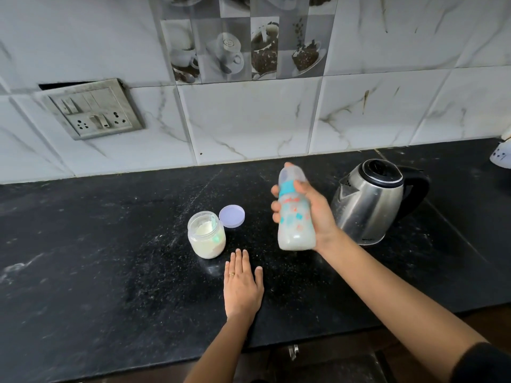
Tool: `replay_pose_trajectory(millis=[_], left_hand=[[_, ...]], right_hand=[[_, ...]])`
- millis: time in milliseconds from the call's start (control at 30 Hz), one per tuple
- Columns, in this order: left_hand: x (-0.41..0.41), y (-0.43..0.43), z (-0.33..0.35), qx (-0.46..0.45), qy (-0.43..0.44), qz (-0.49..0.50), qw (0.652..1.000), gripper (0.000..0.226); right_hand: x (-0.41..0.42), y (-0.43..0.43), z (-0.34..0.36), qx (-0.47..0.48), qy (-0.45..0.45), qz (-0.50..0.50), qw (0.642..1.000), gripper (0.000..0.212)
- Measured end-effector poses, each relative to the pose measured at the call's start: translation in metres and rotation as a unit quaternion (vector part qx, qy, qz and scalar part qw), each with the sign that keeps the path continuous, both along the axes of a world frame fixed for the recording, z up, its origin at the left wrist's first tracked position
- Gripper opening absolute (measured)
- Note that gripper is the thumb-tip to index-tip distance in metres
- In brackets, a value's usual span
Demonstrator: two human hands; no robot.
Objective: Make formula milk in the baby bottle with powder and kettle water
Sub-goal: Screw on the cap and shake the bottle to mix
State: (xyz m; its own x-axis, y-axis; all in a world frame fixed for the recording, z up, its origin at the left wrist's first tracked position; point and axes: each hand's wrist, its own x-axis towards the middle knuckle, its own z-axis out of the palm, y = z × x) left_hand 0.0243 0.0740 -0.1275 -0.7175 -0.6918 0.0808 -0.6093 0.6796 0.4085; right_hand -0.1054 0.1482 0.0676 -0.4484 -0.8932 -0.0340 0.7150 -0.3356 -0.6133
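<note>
My right hand [315,214] grips the baby bottle [294,217] around its middle and holds it above the black counter [110,258], slightly tilted. The bottle has a clear cap, a blue ring and milky liquid inside, and it looks motion-blurred. My left hand [242,286] lies flat on the counter, palm down, fingers together, holding nothing. Just beyond it stands an open jar of white powder [206,236] with a scoop inside. The jar's lilac lid [231,216] lies beside it. A steel kettle [373,203] with a black handle stands to the right of the bottle, lid closed.
A tiled wall runs behind the counter, with a switch and socket plate [94,111] at the left. A white object [502,156] shows at the far right edge. The counter's front edge runs below my forearms.
</note>
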Motion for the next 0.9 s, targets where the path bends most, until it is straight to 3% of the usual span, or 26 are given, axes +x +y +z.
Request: replay_pose_trajectory(millis=[133,233,300,433,467,533,600,767,900], left_hand=[[0.000,0.001,-0.001,-0.001,-0.005,0.000,1.000,0.080],[0.000,0.001,0.000,0.002,-0.004,0.002,1.000,0.080],[0.000,0.001,0.000,0.001,-0.002,0.001,1.000,0.079],[0.000,0.001,0.000,-0.002,-0.011,-0.003,1.000,0.082],[0.001,0.001,0.000,-0.003,-0.010,-0.003,1.000,0.082],[0.001,0.001,0.000,0.000,-0.009,0.000,1.000,0.082],[0.001,0.001,0.000,0.000,-0.009,0.000,1.000,0.082],[0.000,0.002,0.002,-0.003,-0.010,0.002,1.000,0.082],[0.000,0.002,0.002,0.002,-0.013,0.002,1.000,0.082]], right_hand=[[-0.018,-0.008,0.006,0.017,-0.119,-0.089,0.989,0.036],[0.001,-0.007,-0.007,0.032,-0.037,-0.015,0.999,0.058],[0.010,-0.004,-0.005,0.028,0.021,0.002,0.999,0.058],[-0.012,-0.015,0.003,0.003,-0.145,-0.082,0.986,0.055],[-0.013,-0.015,0.003,0.008,-0.150,-0.084,0.985,0.049],[-0.005,-0.012,-0.001,0.015,-0.094,-0.036,0.995,0.052],[0.004,-0.008,0.001,0.001,-0.028,-0.004,1.000,0.068],[-0.021,-0.017,0.016,-0.037,-0.104,-0.067,0.992,0.064],[0.000,-0.012,0.006,-0.015,-0.016,0.008,1.000,0.073]])
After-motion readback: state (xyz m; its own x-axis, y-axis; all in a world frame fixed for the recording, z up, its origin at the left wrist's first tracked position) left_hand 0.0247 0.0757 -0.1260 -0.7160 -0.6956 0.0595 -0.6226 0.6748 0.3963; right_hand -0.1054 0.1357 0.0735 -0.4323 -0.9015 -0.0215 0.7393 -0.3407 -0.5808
